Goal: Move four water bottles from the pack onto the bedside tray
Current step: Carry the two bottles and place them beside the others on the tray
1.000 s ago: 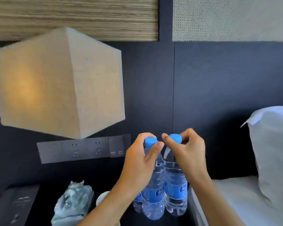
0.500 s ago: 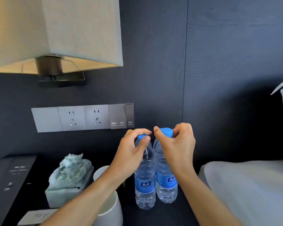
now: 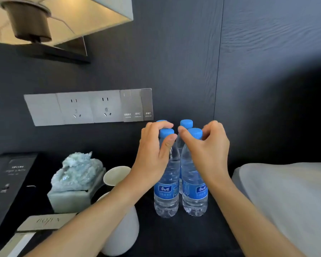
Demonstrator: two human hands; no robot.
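Bottles — four with blue caps, upright in a tight two-by-two cluster on the dark bedside surface; no tray edge can be made out. Front left bottle is pinched at the neck by the left hand, thumb and fingers curled round just under the cap. Front right bottle is held the same way by the right hand. Rear pair stand touching behind. Risk: top-heavy neck grips — a sideways tug on release likely tips a front bottle into the rear ones. Left forearm passes right over the white cup; pulling back low could knock it. Mattress edge sits close on the right.
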